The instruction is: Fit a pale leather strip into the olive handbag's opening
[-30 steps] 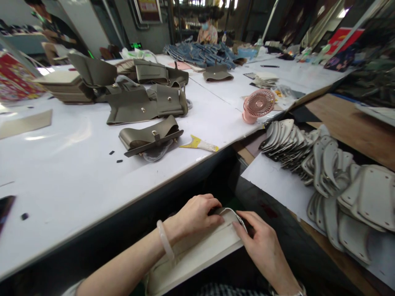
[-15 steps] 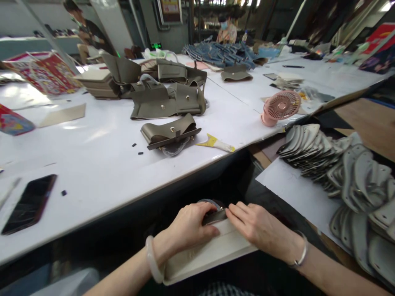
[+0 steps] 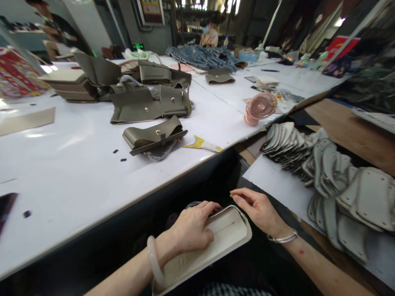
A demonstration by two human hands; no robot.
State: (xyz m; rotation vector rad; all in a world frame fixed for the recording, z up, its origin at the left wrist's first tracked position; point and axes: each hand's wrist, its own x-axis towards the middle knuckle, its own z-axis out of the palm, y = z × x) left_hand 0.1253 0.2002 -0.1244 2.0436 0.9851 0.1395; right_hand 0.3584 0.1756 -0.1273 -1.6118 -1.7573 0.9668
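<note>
My left hand (image 3: pixel 193 226) is closed over the far edge of a bag (image 3: pixel 228 230) that lies low in front of me, below the table edge. The bag's pale cream side faces up, and a bit of clear-wrapped handle shows behind the fingers. Just off its right end is my right hand (image 3: pixel 257 207), apart from the bag. Its thumb and forefinger tips come together; whatever they may pinch is too small to tell. On the table ahead sits a folded grey-green bag (image 3: pixel 154 133), with a yellow-and-white scraper-like tool (image 3: pixel 202 144) beside it.
More grey-green bags (image 3: pixel 135 105) and a stack of panels (image 3: pixel 69 84) stand on the white table (image 3: pixel 77 176). A pink fan (image 3: pixel 261 107) is near its edge. At right lie heaps of grey curved pieces (image 3: pixel 330 164). A dark phone (image 3: pixel 6 209) is at left. Two people are farther back.
My right hand has let go of the bag and moved right and slightly up. The left hand stays on the bag, whose right end is now uncovered. The view has turned right.
</note>
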